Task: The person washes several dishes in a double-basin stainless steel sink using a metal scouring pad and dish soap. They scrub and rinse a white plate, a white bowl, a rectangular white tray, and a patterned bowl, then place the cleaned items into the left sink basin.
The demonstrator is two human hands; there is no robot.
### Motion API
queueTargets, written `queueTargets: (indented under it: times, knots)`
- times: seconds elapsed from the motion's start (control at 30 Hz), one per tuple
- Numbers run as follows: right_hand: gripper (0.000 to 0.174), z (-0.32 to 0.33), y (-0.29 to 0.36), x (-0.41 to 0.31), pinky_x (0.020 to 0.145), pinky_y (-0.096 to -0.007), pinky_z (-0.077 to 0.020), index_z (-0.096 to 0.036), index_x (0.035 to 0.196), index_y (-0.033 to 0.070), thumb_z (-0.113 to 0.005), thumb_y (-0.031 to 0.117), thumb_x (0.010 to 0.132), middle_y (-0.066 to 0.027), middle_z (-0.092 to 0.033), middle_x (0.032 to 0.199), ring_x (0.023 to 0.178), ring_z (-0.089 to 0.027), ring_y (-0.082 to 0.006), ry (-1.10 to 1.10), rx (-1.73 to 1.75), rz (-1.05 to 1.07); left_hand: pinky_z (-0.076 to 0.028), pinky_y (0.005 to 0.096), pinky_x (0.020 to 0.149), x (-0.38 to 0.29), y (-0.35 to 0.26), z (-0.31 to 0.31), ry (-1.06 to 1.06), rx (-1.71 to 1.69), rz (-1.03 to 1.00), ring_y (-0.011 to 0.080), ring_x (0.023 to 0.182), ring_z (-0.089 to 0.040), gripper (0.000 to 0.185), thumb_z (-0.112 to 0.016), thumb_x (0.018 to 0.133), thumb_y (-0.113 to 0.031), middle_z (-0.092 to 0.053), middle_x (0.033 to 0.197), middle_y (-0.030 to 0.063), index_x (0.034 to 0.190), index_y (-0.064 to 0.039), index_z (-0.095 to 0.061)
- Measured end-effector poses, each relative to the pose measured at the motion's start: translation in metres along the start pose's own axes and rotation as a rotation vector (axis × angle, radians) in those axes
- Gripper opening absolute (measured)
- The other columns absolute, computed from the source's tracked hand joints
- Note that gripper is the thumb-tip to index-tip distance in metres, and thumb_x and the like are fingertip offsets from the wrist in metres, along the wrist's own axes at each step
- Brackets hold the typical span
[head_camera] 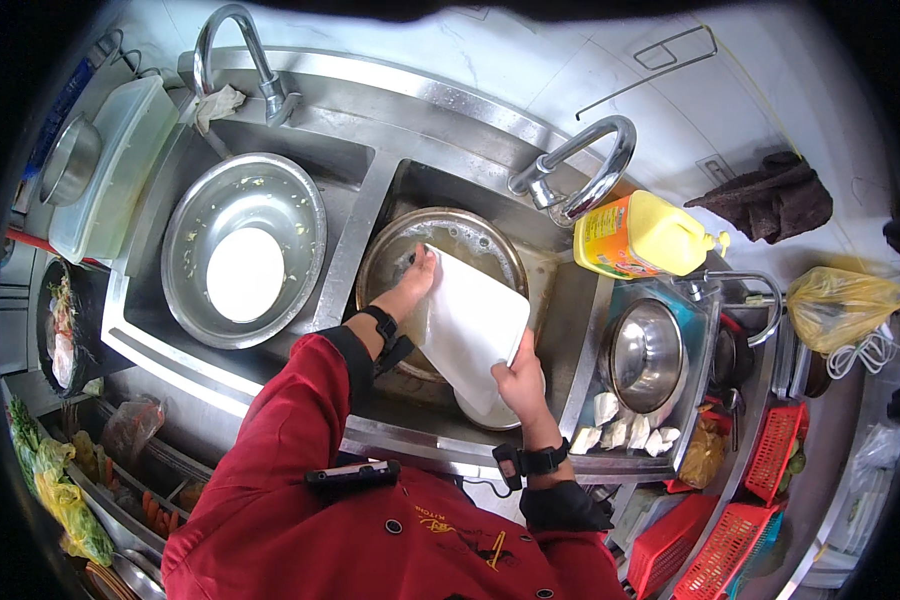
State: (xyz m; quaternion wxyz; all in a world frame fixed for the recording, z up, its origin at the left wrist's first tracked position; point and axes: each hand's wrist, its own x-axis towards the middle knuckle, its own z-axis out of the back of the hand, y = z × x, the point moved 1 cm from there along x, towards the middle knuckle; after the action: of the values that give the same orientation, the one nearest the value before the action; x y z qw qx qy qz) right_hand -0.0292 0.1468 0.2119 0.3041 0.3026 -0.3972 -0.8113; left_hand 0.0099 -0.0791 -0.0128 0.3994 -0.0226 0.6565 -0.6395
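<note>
Both of my hands grip a white rectangular plate, which is tilted over the middle sink basin. My left hand has hold of its far left corner, with the thumb side on the rim. My right hand grasps the near right edge. Below the plate sits a round metal bowl of cloudy, sudsy water; the plate and my left forearm hide much of it. Part of another pale dish shows under the plate's near end. In the left basin, a large steel bowl holds water, food scraps and a white oval plate.
Chrome faucets arch over the sinks. A yellow detergent jug stands on the right ledge, near a steel bowl and several white pieces. Plastic tubs stand left, a black pan below them. Red baskets are at lower right.
</note>
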Motion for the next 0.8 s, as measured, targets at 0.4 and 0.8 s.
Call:
queueTargets:
  times: [0.4,0.8]
  knots:
    - [0.06,0.01,-0.022,0.019,0.09,-0.036,-0.0442,-0.034,0.13,0.003,-0.048,-0.002,0.072,-0.0238,-0.06,0.108,0.103,-0.06,-0.0346,-0.092,0.145,0.042,-0.045,0.0394,0.094,-0.07,0.027,-0.012,0.123,0.699,0.371,0.0393,0.115,-0.049,0.065,-0.057,0.083,-0.018,-0.047,0.127,0.0273,0.137,0.002,-0.028]
    - [0.048,0.018,0.008,-0.002,0.069,-0.0507,-0.0489,-0.038,0.125,0.009,-0.054,0.007,0.08,-0.0279,-0.061,0.085,0.077,-0.06,-0.0453,-0.037,-0.344,0.072,-0.055,0.0373,0.062,-0.055,0.027,0.018,-0.159,0.077,0.491,0.0316,0.075,-0.065,0.018,-0.06,0.082,-0.011,-0.065,0.091,0.0187,0.093,0.003,-0.065]
